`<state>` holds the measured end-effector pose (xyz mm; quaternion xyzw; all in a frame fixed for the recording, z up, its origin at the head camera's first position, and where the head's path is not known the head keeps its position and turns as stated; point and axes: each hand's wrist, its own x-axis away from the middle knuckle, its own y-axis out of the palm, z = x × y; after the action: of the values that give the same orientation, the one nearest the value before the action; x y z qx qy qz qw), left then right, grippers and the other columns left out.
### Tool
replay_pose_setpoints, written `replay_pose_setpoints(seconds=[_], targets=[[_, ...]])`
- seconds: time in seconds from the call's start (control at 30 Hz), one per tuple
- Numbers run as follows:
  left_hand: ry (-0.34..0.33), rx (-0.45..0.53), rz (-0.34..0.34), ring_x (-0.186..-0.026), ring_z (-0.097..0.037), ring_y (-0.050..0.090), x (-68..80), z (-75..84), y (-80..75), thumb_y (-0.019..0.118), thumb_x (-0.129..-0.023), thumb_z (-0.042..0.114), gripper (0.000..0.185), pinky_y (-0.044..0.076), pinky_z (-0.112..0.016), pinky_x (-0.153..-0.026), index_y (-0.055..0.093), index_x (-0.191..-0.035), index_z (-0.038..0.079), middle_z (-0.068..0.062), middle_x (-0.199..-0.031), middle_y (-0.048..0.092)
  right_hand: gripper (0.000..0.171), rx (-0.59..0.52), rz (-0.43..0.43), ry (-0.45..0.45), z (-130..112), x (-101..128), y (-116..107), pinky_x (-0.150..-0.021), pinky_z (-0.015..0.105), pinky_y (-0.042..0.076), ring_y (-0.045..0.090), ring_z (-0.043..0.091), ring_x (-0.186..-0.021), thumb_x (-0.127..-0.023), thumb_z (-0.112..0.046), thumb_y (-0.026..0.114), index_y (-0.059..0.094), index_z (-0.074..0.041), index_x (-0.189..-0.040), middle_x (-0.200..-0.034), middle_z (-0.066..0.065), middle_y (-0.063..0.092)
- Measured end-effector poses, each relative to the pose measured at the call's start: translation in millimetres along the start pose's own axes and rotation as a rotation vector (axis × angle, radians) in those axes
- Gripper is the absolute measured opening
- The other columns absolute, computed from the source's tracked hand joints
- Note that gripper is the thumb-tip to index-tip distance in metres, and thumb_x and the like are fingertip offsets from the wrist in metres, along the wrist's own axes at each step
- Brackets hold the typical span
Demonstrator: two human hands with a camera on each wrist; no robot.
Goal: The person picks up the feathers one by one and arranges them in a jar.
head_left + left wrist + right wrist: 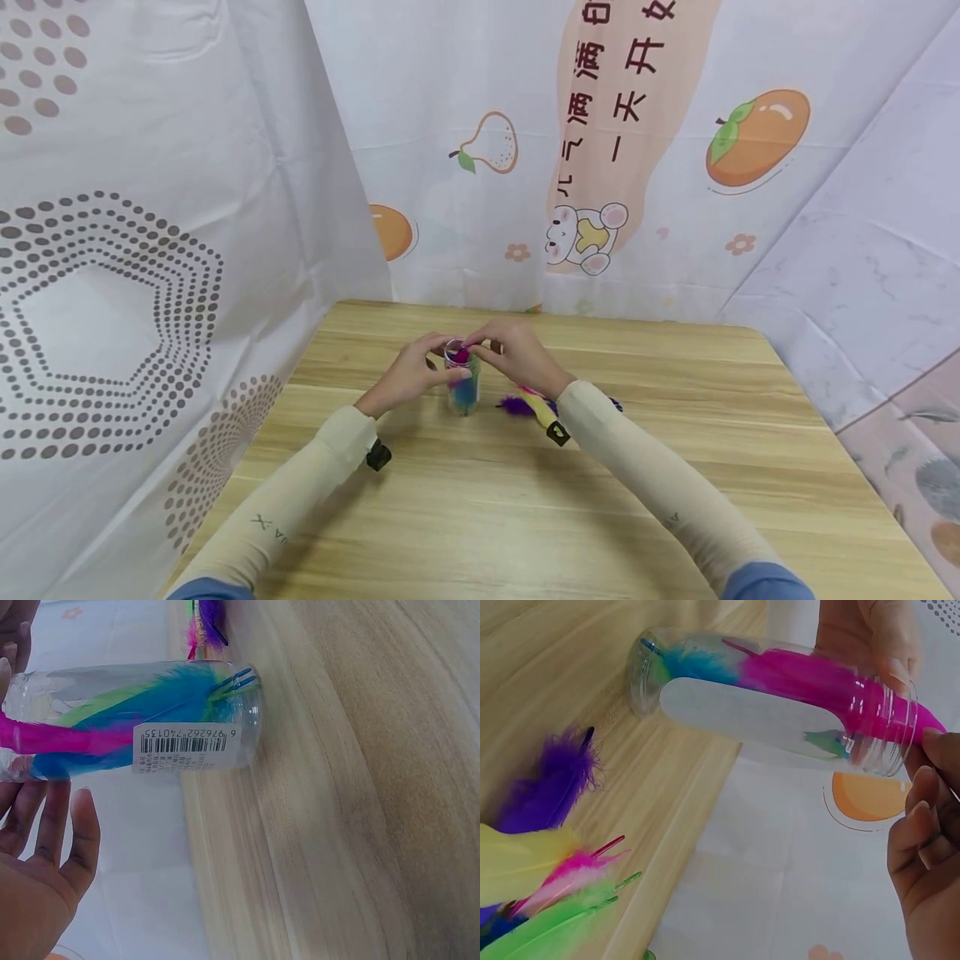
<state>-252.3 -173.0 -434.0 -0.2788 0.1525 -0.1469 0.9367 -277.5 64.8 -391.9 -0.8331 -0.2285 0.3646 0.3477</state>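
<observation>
We stood at a wooden table [675,500] with printed cloth [150,167] hung on three sides. Near its middle the clear plastic jar [462,383] stood upright, with both our hands at its mouth.

As we judged it, the work was partly done: several feathers, blue, green and pink, were already inside the jar, while a small loose pile of feathers [540,855] in purple, yellow, pink and green lay on the table just beside the jar, on its right side. These seemed to be what was left.

Our left hand [408,375] steadied the jar from the left, its fingers curved around the upper part near the rim; in the left wrist view the lower fingers looked quite relaxed beside the wall. Our right hand [517,354] was at the opening, and its fingertips pinched the pink feather [810,679], which was mostly inside the jar, with its end sticking out over the rim.
</observation>
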Motion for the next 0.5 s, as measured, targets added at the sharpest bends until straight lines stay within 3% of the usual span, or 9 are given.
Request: replay_pose_setpoints(seconds=[0.3, 0.5], targets=[[0.004, 0.013, -0.001, -0.106, -0.014, 0.059, -0.7, -1.9, 1.0, 0.079, -0.088, 0.052, 0.047, 0.053, -0.041, -0.086, 0.067, -0.13, 0.034, 0.01, -0.119, 0.064, 0.014, -0.059, -0.053, 0.03, 0.1, -1.8, 4.9, -0.057, 0.025, 0.048, 0.058, 0.007, -0.067, -0.099, -0.012, 0.072, 0.08, -0.01, -0.109, -0.104, 0.0, 0.076], [0.005, 0.03, 0.006, -0.107, -0.016, 0.057, -0.7, -2.0, 1.4, 0.081, -0.088, 0.048, 0.048, 0.052, -0.045, -0.086, 0.067, -0.131, 0.033, 0.009, -0.123, 0.064, 0.014, -0.078, -0.024, 0.065, 1.4, -0.5, 2.9, -0.06, 0.026, 0.049, 0.058, 0.007, -0.069, -0.099, -0.015, 0.072, 0.079, -0.012, -0.11, -0.106, -0.003, 0.075]])
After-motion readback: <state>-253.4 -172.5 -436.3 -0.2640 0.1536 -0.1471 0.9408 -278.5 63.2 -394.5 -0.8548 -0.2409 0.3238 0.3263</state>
